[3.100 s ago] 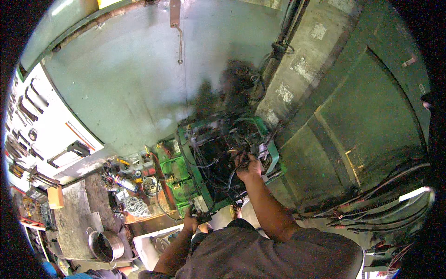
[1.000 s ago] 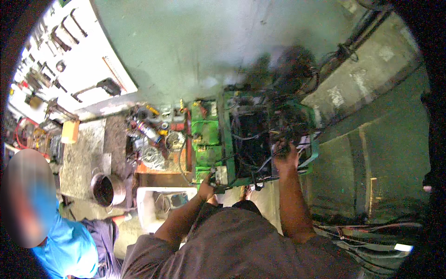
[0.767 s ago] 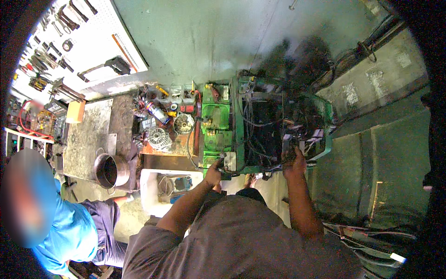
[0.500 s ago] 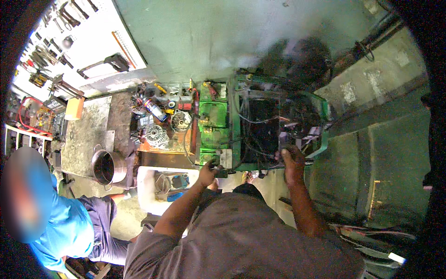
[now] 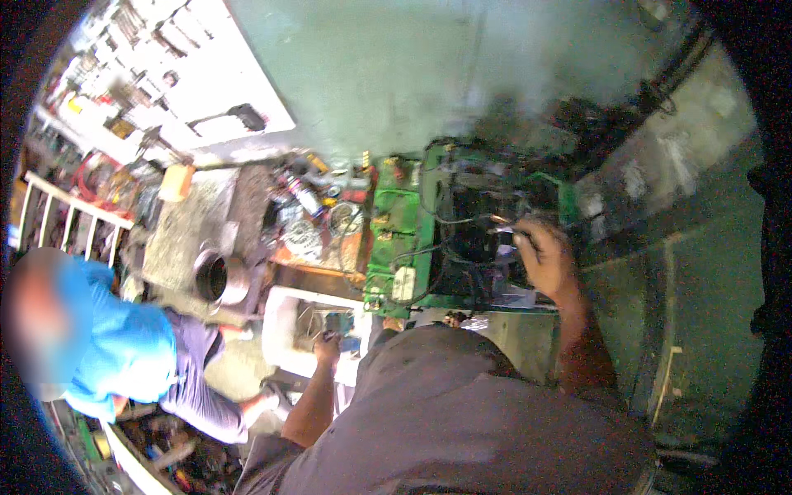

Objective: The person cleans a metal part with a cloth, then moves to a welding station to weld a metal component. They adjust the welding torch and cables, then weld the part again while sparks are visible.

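Observation:
My left hand (image 5: pixel 327 348) is off the machine, low in front of the white bin (image 5: pixel 279 330), fingers curled round a small dark thing I cannot make out. My right hand (image 5: pixel 540 256) is over the dark interior of the green-framed machine (image 5: pixel 427 206), fingers bent beside loose wires (image 5: pixel 462 220); what they hold is blurred. Green battery-like blocks (image 5: pixel 394 206) with a pale fitting (image 5: pixel 404 283) line the machine's left side.
A person in a blue shirt (image 5: pixel 124 346) is at my lower left. Left of the machine are a parts-strewn orange board (image 5: pixel 351 252), worn workbench (image 5: pixel 173 239) and steel pot (image 5: pixel 233 276). A tool board (image 5: pixel 231 66) hangs above; a green panel (image 5: pixel 627 338) is right.
My left hand has left the machine's front corner, moving left and down. My right hand has risen slightly. The view has turned, and the blue-shirted person has come into it.

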